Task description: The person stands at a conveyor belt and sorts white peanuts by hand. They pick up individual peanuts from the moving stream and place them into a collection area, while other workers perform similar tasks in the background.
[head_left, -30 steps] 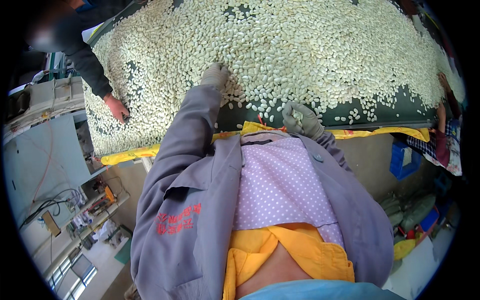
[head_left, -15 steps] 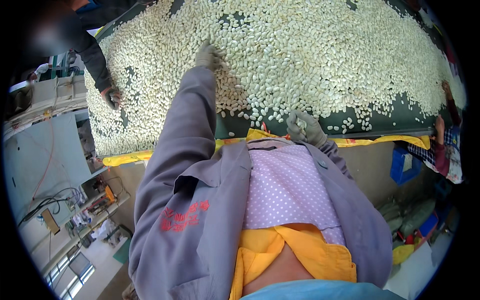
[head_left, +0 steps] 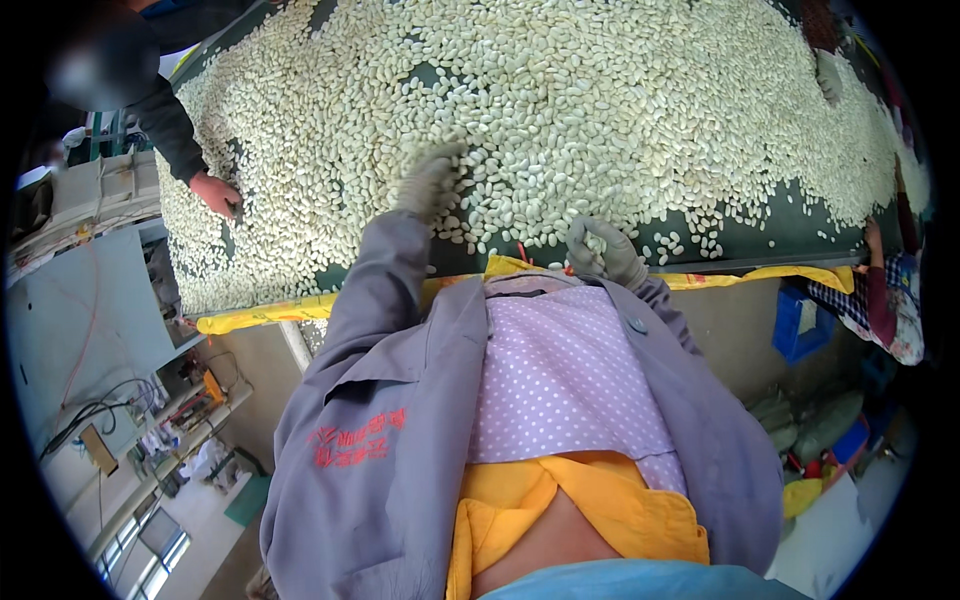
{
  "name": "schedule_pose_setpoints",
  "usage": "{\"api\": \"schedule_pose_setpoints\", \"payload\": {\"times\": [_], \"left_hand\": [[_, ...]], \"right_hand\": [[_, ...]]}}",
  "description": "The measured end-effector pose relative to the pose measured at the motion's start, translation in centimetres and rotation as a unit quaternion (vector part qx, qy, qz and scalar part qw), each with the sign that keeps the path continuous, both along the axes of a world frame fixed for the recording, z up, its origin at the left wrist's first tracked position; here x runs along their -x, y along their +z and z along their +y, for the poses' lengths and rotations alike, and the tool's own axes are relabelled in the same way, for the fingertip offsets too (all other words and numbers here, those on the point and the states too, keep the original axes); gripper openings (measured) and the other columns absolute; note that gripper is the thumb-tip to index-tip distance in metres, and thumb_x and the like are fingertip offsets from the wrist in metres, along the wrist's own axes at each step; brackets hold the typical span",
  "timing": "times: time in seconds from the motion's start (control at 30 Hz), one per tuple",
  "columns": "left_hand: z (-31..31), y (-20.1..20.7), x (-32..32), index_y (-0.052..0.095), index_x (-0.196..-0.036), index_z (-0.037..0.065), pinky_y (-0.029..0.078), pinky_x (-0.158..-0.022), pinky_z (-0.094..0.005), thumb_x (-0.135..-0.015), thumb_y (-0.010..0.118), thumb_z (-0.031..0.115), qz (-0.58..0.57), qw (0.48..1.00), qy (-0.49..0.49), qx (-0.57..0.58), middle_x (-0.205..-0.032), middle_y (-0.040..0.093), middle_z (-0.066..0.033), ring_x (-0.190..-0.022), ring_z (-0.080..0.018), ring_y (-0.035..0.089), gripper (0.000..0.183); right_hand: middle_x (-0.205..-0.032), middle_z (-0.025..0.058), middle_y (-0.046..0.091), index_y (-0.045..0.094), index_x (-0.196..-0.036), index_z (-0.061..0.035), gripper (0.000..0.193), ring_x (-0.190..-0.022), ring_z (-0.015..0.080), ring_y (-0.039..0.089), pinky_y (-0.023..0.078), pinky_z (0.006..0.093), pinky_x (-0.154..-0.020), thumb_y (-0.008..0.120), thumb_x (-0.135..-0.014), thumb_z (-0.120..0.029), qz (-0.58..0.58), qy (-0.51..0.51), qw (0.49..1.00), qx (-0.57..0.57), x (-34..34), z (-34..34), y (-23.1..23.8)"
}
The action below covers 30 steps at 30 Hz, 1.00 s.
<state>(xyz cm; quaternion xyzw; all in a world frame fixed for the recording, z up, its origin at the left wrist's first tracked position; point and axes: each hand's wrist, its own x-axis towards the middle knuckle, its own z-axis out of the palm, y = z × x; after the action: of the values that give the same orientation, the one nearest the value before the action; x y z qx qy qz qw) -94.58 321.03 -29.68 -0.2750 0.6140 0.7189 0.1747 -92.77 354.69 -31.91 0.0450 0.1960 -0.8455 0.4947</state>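
Note:
A thick layer of white beans [head_left: 560, 110] covers a dark green work surface [head_left: 690, 228] in front of me. My left hand [head_left: 432, 182], in a grey glove, lies among the beans left of the middle, its fingers stretched out to the right and touching them. Nearer the front edge is my right hand [head_left: 606, 252], also gloved, with its fingers curled toward the thumb. What it holds, if anything, is hard to make out. Loose beans [head_left: 665, 245] lie just to its right.
A co-worker's hand [head_left: 214, 194] touches the beans at the left. Another person's gloved hand [head_left: 828, 76] is at the far right, and a further worker's arm [head_left: 880, 290] is at the right. Yellow sheeting [head_left: 270, 314] lines the front edge. A blue crate [head_left: 802, 325] stands below at right.
My left hand has come back toward me and slightly right through the beans. My right hand has shifted only a little. A gloved hand has appeared at the far right.

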Motion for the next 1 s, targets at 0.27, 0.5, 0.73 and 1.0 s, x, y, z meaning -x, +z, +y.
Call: {"api": "schedule_pose_setpoints", "payload": {"times": [0.27, 0.5, 0.73, 1.0], "left_hand": [[-1.2, -0.2, -2.2, 0.058, -0.110, 0.009, 0.036, -0.043, -0.0147, -0.097, 0.062, 0.030, 0.012, 0.867, 0.196, -0.458, -0.079, 0.048, 0.0028, -0.064, -0.0024, 0.046, 0.025], [13.2, 2.1, -2.0, 0.052, -0.121, 0.005, 0.056, -0.092, -0.0486, -0.101, 0.048, 0.023, -0.055, 0.842, 0.233, -0.484, -0.119, 0.060, -0.0119, -0.109, -0.0269, 0.061, 0.028], [13.3, 3.4, -2.8, 0.062, -0.109, 0.014, 0.055, -0.076, -0.0336, -0.098, 0.054, 0.027, -0.060, 0.812, 0.346, -0.465, -0.107, 0.065, -0.0054, -0.090, -0.0176, 0.063, 0.019], [8.0, 2.3, -10.4, 0.064, -0.106, 0.008, 0.038, -0.043, -0.0208, -0.102, 0.047, 0.032, 0.085, 0.710, 0.220, -0.663, -0.086, 0.056, -0.0015, -0.061, -0.0071, 0.047, 0.030]], "right_hand": [[-0.083, 0.0010, 0.055, 0.057, -0.106, -0.0044, 0.011, -0.063, 0.0050, 0.050, 0.039, 0.0177, -0.049, 0.052, -0.100, -0.012, -0.049, -0.061, 0.997, -0.007, 3.3, 0.3, 2.5], [-0.094, 0.0073, 0.060, 0.061, -0.100, -0.0050, 0.019, -0.083, 0.0231, 0.062, 0.051, 0.0333, -0.072, 0.059, -0.093, -0.023, 0.707, -0.178, 0.615, -0.300, 5.9, -7.3, 4.9], [-0.117, 0.0136, 0.062, 0.062, -0.114, -0.0084, 0.029, -0.120, 0.0313, 0.054, 0.041, 0.0412, -0.106, 0.059, -0.090, -0.024, 0.821, -0.133, 0.503, -0.237, 5.6, -7.2, 7.4], [-0.129, 0.0235, 0.057, 0.054, -0.130, 0.0019, 0.050, -0.122, 0.0349, 0.054, 0.040, 0.0403, -0.109, 0.061, -0.093, -0.031, 0.586, -0.340, 0.379, -0.631, 23.0, 3.2, -4.0]]}}
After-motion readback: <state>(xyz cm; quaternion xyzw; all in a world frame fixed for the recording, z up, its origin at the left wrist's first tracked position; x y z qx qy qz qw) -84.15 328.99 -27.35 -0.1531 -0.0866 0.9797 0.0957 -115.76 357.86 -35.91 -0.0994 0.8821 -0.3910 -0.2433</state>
